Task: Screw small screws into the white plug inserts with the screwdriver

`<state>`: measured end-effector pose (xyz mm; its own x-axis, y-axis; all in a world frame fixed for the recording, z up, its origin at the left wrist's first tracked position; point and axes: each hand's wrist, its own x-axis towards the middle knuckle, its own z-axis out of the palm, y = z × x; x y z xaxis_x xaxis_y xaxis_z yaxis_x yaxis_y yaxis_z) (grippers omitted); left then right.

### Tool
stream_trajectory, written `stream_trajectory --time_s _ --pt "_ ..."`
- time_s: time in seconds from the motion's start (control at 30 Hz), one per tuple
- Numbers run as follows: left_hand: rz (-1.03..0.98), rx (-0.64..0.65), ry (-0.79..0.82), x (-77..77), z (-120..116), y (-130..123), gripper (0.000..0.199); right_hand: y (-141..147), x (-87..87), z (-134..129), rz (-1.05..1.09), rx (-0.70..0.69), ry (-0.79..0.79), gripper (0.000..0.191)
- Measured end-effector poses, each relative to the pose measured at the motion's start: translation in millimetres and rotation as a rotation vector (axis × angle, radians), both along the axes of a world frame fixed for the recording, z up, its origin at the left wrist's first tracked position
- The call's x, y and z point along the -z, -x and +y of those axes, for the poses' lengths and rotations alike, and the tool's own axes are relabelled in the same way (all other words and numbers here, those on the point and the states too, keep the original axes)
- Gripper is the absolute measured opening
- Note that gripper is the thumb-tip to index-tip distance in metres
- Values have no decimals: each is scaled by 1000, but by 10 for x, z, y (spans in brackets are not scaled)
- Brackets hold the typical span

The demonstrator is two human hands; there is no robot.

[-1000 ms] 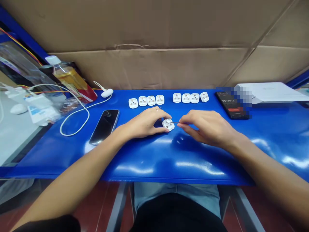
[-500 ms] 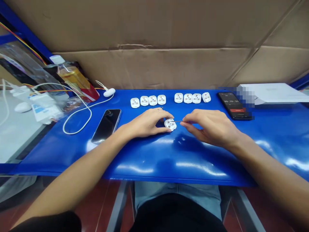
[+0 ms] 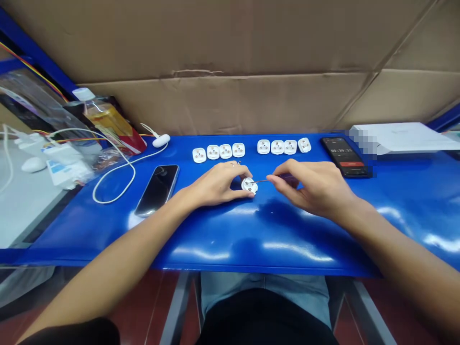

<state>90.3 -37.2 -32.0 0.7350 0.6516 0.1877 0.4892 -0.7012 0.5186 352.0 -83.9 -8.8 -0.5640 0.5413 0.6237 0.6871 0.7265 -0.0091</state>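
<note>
White plastic plug [image 3: 249, 185] sits clamped in the left hand [image 3: 215, 184] above the blue bench [image 3: 89, 239]; the right hand [image 3: 316, 187], just apart, pinches a thin screwdriver [image 3: 260, 181] with its tip on the plug, eight like plugs [image 3: 225, 151] lined up behind.

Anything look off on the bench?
Yes: the rightmost white plug housing in the back row sits turned at an angle, unlike the other housings, which line up facing the same way.

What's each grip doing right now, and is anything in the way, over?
Left hand gripping white plug body. Right hand pinching slim screwdriver, tip at plug. Black smartphone off to the left, not in the way.
</note>
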Motion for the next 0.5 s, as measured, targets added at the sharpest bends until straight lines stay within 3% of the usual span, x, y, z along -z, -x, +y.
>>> stream_trajectory --time_s 0.23,0.5 --pt "9 -15 20 -19 25 27 38 12 -93 -16 -87 -109 205 16" --pt "-27 -19 -1 3 45 34 38 9 -71 5 -93 -120 97 16"
